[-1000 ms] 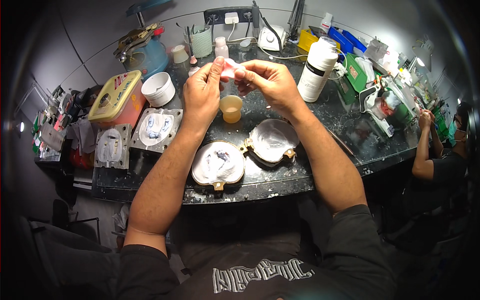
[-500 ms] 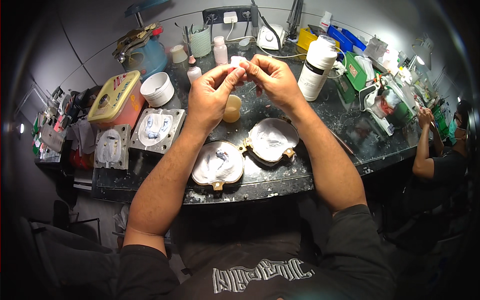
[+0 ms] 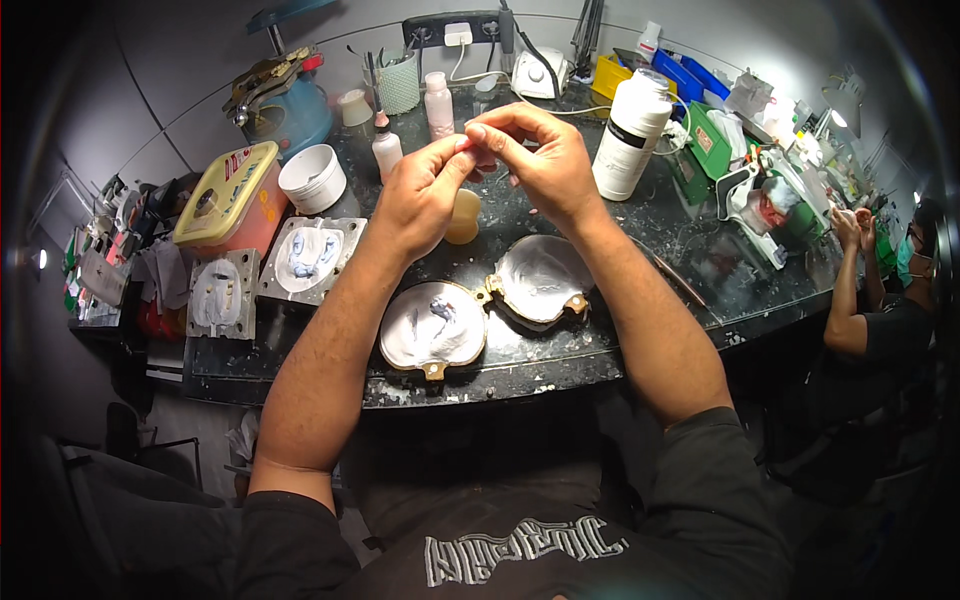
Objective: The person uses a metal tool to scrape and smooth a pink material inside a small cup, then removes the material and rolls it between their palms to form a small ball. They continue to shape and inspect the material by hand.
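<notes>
Above the dark bench, my left hand (image 3: 425, 192) and my right hand (image 3: 545, 165) meet fingertip to fingertip. Both are closed in a pinch around a small pink lump that the fingers now mostly hide. A yellowish cup (image 3: 463, 220) stands just below, between my wrists. Nearer to me lie two round dental flask halves filled with white plaster: the left flask half (image 3: 425, 345) has a grey-blue streaked hollow, and the right flask half (image 3: 540, 275) is partly covered by my right forearm.
Left are square metal plaster moulds (image 3: 340, 262), a white tub (image 3: 312, 190) and a yellow-lidded box (image 3: 265, 205). Small bottles (image 3: 439, 110) stand behind my hands. A large white bottle (image 3: 625, 150) and a thin tool (image 3: 680, 280) are right. Farther right, a co-worker (image 3: 850, 300) raises both hands.
My fingers have closed in over the pinkish-white piece that showed at their tips before, and both hands sit slightly lower. The co-worker's hands have shifted.
</notes>
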Action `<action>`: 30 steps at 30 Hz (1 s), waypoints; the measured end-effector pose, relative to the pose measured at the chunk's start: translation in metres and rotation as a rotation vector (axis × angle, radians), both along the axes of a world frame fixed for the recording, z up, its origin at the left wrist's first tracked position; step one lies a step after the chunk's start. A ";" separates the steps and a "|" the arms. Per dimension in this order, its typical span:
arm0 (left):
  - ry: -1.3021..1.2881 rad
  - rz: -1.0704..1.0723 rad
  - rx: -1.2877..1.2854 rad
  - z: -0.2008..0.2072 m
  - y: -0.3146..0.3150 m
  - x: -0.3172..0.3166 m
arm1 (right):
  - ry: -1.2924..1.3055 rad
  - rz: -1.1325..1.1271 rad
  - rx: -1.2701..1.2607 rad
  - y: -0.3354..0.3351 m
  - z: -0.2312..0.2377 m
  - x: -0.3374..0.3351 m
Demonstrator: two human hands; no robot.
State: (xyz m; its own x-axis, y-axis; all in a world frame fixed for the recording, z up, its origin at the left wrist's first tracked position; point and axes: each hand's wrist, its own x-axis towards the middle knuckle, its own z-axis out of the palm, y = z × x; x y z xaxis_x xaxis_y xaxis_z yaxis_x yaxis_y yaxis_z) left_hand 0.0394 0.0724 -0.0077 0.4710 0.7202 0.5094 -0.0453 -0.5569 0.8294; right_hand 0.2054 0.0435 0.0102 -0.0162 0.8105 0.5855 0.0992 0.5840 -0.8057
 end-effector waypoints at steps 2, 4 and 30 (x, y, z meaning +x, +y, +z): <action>0.041 -0.051 -0.027 -0.005 0.009 -0.004 | 0.004 -0.024 -0.019 0.000 -0.004 -0.002; -0.081 -0.126 -0.256 -0.004 0.007 -0.004 | 0.009 -0.049 -0.035 0.000 -0.005 -0.005; -0.596 -0.125 -0.329 -0.002 -0.181 -0.037 | -0.116 -0.021 0.285 -0.150 0.004 -0.107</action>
State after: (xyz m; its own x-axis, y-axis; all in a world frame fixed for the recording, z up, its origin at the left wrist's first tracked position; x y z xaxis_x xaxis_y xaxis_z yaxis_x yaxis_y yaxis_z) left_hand 0.0023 -0.1087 -0.0098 0.2681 0.8403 0.4713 -0.5930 -0.2416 0.7681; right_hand 0.0987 -0.1062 0.0139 -0.0814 0.6149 0.7844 0.1956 0.7815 -0.5924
